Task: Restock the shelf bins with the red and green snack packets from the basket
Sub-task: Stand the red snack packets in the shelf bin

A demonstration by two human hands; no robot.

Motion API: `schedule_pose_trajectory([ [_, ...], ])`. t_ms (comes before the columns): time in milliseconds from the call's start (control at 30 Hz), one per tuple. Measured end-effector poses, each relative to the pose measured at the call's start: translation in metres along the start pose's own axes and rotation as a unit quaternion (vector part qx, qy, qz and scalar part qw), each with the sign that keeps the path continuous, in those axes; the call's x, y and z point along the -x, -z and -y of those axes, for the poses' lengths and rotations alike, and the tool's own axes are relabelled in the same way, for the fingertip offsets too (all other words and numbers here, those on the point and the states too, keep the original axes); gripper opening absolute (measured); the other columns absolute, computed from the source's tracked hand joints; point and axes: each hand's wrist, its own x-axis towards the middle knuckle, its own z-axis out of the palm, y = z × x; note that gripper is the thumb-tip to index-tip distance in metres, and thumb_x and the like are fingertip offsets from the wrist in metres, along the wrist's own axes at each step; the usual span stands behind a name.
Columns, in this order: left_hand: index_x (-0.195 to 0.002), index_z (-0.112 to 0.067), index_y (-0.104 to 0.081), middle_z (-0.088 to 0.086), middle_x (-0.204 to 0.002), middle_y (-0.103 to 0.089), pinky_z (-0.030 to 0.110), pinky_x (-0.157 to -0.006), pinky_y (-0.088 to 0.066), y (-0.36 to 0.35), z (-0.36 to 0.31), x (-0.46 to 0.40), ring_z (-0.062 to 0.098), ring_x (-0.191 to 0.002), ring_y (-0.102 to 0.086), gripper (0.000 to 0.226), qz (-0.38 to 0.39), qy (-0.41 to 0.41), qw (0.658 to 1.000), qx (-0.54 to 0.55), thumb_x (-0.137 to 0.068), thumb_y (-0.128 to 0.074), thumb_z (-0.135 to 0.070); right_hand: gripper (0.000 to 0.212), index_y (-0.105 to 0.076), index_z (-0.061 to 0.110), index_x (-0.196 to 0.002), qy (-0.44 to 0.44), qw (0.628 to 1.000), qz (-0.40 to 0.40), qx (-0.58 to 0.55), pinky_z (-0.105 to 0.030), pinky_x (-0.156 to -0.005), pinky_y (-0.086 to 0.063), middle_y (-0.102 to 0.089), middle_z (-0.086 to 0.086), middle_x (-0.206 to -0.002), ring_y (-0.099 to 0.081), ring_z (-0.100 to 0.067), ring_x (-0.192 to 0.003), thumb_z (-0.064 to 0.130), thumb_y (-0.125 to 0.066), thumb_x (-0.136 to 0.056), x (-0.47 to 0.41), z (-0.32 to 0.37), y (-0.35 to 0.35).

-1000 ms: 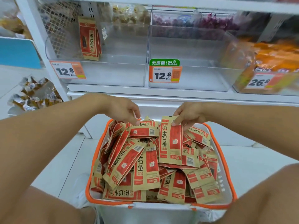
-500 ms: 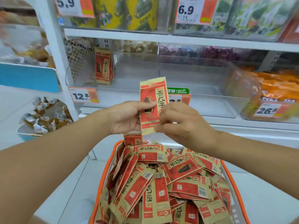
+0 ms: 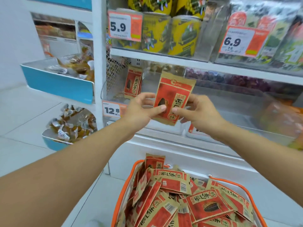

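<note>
Both hands, left hand (image 3: 139,110) and right hand (image 3: 199,112), pinch 1 upright red-and-tan snack packet (image 3: 174,97).

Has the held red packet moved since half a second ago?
Yes. The red packet, pinched by the left hand and right hand, has gone up, away from the basket, toward the clear bin tagged 12.8.

matt kraft-paper packets (image 3: 174,99), clear glossy plastic bins (image 3: 232,115), orange plastic basket (image 3: 131,174), smooth white shelf (image 3: 196,63)
</note>
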Motion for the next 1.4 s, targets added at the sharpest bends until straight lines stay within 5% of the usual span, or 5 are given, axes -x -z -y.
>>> schedule_pose_trajectory([
  [167, -0.138, -0.026, -0.052, -0.012, -0.128, -0.057, 0.024, -0.097, -0.041, 0.055, 0.012, -0.013, 0.007, -0.116, -0.053, 0.048, -0.142, -0.046, 0.978, -0.146, -0.093, -0.067, -0.025, 0.018, -0.075, 0.016, -0.099, 0.071, 0.968, 0.008, 0.243, -0.039, -0.08, -0.057, -0.076, 0.0, -0.091, -0.07, -0.017, -0.083, 0.02, -0.077, -0.082, -0.098, 0.002, -0.025],
  [400, -0.145, -0.028, -0.045, -0.014, -0.137, -0.052, 0.029, -0.102, -0.04, 0.097, 0.033, -0.018, 0.008, -0.125, -0.047, 0.056, -0.108, 0.015, 0.982, -0.154, -0.094, -0.066, -0.023, 0.026, -0.064, 0.004, -0.118, -0.227, 0.971, 0.062, -0.028, -0.033, -0.079, -0.059, -0.071, -0.011, -0.115, -0.07, -0.025, -0.103, 0.009, -0.069, -0.093, -0.208, -0.028, -0.108],
  [867, -0.142, -0.033, -0.048, -0.013, -0.136, -0.054, 0.021, -0.094, -0.037, 0.094, 0.056, -0.032, 0.008, -0.119, -0.052, 0.05, -0.117, 0.02, 0.975, -0.187, -0.096, -0.059, -0.016, 0.057, -0.07, 0.011, -0.094, -0.239, 0.971, -0.021, -0.004, -0.041, -0.077, -0.062, -0.076, -0.005, -0.096, -0.074, -0.021, -0.086, 0.031, -0.098, -0.05, -0.331, -0.134, -0.167],
  [1133, -0.143, -0.033, -0.047, -0.007, -0.137, -0.053, 0.022, -0.096, -0.038, 0.09, 0.054, -0.03, 0.01, -0.127, -0.048, 0.05, -0.113, 0.033, 0.975, -0.187, -0.097, -0.059, -0.016, 0.032, -0.067, 0.001, -0.104, -0.264, 0.955, -0.029, -0.133, -0.022, -0.052, -0.058, -0.073, -0.011, -0.101, -0.071, -0.02, -0.085, -0.002, -0.083, -0.076, -0.281, -0.081, -0.164],
  [1400, -0.141, -0.031, -0.048, -0.004, -0.128, -0.057, 0.006, -0.077, -0.04, 0.085, 0.048, -0.034, 0.01, -0.109, -0.055, 0.048, -0.119, 0.023, 0.976, -0.179, -0.097, -0.059, -0.013, 0.038, -0.066, 0.011, -0.1, -0.267, 0.962, -0.042, -0.044, -0.031, -0.063, -0.06, -0.073, -0.005, -0.094, -0.07, -0.017, -0.078, 0.021, -0.09, -0.072, -0.269, -0.07, -0.158],
])
